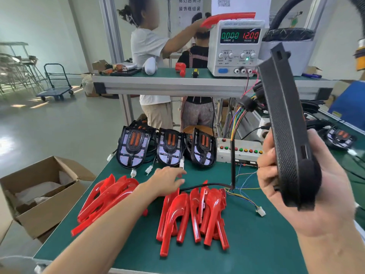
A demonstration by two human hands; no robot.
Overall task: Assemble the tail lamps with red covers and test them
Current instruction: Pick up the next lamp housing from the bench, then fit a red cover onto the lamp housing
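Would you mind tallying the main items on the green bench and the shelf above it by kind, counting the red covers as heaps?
Tail lamp bases standing in the row: 3
Heaps of red covers: 2
Black lamp housing gripped in the right hand: 1
Power supply: 1
Button test box: 1
Total: 8
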